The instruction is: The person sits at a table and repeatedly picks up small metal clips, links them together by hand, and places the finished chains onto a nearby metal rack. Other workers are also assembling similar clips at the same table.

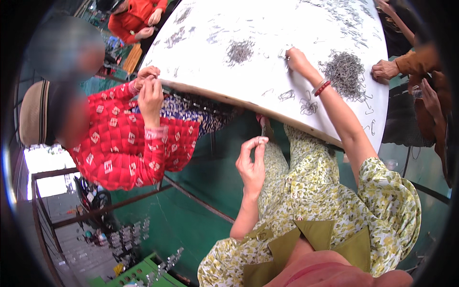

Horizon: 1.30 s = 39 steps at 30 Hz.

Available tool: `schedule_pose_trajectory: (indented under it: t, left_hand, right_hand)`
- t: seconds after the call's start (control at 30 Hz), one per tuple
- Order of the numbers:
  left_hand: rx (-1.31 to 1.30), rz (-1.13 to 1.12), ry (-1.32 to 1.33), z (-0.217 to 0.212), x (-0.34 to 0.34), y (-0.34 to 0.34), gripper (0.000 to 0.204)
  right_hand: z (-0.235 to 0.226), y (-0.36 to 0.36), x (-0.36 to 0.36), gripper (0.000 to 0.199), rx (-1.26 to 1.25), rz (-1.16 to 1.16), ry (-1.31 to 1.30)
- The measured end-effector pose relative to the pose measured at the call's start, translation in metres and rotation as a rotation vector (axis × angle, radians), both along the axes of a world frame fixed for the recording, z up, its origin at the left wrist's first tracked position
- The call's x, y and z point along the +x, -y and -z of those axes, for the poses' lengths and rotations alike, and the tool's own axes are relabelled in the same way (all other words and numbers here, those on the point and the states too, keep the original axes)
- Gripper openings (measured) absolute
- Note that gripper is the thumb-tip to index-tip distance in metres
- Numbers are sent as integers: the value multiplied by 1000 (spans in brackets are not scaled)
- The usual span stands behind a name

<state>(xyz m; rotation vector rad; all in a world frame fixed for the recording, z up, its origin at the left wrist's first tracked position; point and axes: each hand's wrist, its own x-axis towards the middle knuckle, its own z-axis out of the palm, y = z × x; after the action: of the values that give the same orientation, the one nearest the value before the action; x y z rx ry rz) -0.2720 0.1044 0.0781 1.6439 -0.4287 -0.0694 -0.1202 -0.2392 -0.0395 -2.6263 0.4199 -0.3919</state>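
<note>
Over the white table my right hand (298, 61) reaches out, its fingers drawn together and pointing down at the surface. Small dark bits show at its fingertips, too small to name. A dense pile of grey bent-wire hooks (345, 74) lies just to its right, and a smaller pile of hooks (240, 51) to its left. Nearer the table's edge is a loose cluster of wire hooks (309, 106). My left hand (252, 165) is raised over my lap, in front of the edge, thumb and forefinger pinched together. Whatever it pinches cannot be made out.
The white tabletop (267, 76) has a curved wooden front edge (229, 99). A person in a red patterned jacket (129, 138) sits close on my left, hands at the edge. A co-worker's hand (385, 70) rests at the right edge. Metal bars (114, 208) stand lower left.
</note>
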Motion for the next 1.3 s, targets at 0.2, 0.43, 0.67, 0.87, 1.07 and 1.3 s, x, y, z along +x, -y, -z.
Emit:
schedule_pose_trajectory:
  t: [0.2,0.43,0.67,0.87,1.07,1.3]
  left_hand:
    - [-14,44,-21,-1,-1,8,10]
    - [1,33,33,1,2,23,6]
    - [71,70,5,1,8,30,8]
    - [247,69,156,-5,6,21,8]
    - [271,70,200,8,7,9,17]
    - [194,-49,-6,22,103,50,16]
  right_hand:
    - [-25,-2,-12,14,-24,-30,253]
    - [-82,-54,-90,23,712,-19,183]
    - [-139,-150,-167,19,1047,-380,326]
    - [-141,-164,-180,29,1032,-302,310]
    - [-129,-177,-178,25,1117,-255,376]
    - [-122,-174,-179,24,1219,-238,266]
